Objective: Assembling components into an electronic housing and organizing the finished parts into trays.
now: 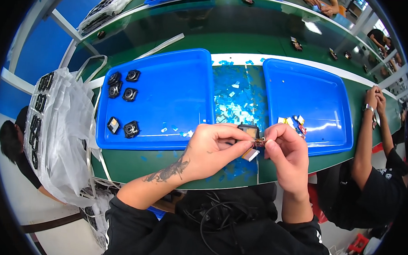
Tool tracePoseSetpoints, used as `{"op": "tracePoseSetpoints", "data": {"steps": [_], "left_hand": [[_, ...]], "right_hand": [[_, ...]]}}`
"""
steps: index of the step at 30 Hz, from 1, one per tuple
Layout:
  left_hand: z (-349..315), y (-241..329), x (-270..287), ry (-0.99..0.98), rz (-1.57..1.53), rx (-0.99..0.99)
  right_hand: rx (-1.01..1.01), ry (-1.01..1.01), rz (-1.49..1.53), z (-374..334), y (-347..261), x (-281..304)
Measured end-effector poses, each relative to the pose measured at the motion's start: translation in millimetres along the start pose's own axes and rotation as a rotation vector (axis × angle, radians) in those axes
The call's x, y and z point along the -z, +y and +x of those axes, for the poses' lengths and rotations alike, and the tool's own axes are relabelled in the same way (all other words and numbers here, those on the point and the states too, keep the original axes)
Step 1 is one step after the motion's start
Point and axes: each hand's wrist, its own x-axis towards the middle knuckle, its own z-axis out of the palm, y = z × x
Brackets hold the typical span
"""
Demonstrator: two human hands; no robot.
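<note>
My left hand [208,149] and my right hand [287,154] meet at the near edge of the bench, fingertips pinched together. Between them is a small brownish electronic part [258,142], partly hidden by the fingers. A black square housing [248,129] shows just behind the left fingertips; I cannot tell whether it is joined to the part. Below the fingers, a flat piece with a white end [251,155] sticks out. Small white, yellow and red parts [298,122] lie in the right blue tray [313,95], beside my right hand.
Several black camera-like modules [130,94] lie in the left blue tray [169,81]. Blue and white scraps [234,108] litter the green bench between the trays. Wrapped parts in clear plastic [62,127] stand at left. Another person's arms [368,128] rest at the right, near a conveyor [243,39].
</note>
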Motion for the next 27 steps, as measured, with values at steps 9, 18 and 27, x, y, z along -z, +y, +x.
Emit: {"op": "tracePoseSetpoints", "data": {"steps": [9,18,27], "left_hand": [[-1,-7,-8,0.067,0.011,-0.021],[-2,-9,-14,0.096,-0.179,-0.045],[-3,-10,-21,0.121,-0.235,-0.088]], "right_hand": [[0.156,0.178,-0.267,1,7,-10],[0.258,0.344,-0.286,-1,30,-23],[0.174,0.332,-0.307,1,25,-27]]}}
